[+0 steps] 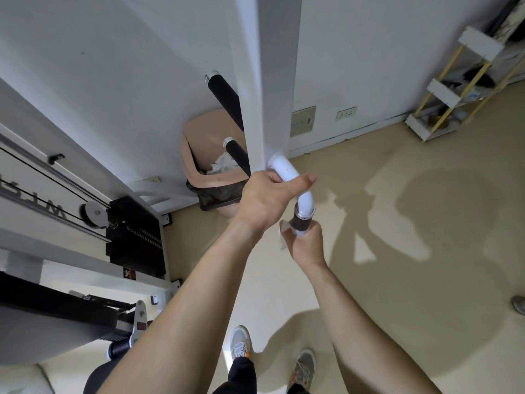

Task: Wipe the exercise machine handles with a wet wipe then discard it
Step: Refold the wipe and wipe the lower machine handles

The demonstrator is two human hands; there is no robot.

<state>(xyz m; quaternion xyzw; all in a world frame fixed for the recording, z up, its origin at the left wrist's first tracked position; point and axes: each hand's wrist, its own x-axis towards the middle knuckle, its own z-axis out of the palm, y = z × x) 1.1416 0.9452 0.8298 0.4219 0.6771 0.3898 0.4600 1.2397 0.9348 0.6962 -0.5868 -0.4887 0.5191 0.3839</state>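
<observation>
The wet wipe is wrapped round the dark grip of the nearest handle. The right hand presses it there, with its fingers curled round wipe and grip together. A white tail of the wipe sticks out to the left of that hand, and only a short stretch of the grip shows above it, just under the metal collar. The left hand clasps the white bent tube that carries this handle, thumb laid along it, seemingly to steady it.

The wiping looks to be under way on this one handle. Farther off, a lower black handle and an upper black handle jut out from the left side of the white post. Nothing shows whether either has been cleaned, so they may be left to do.

The discarding is not yet done, since the wipe is in the right hand. A pink bin stands on the floor against the far wall, just left of the post, with crumpled white paper already in it. It sits near the hands, so dropping the wipe in should need only a short reach. A black weight stack stands well off to the left.
</observation>
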